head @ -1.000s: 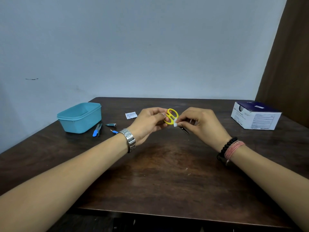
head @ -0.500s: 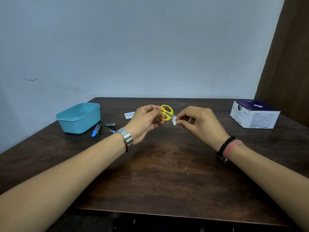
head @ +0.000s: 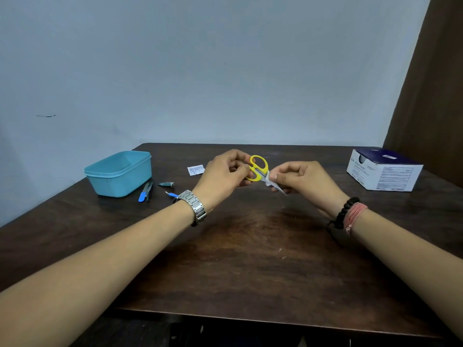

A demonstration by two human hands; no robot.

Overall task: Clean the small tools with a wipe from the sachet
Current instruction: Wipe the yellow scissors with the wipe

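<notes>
Above the dark wooden table [head: 250, 259], the left hand [head: 223, 175] gripped the small yellow-handled scissors [head: 258, 169] by their loops, while the right hand [head: 303, 181] pinched a small white wipe [head: 268, 179] around the blades.

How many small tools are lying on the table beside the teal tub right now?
3: a blue-handled tool by the teal tub, nail clippers further right, another blue-handled piece partly hidden behind the wristwatch.
</notes>
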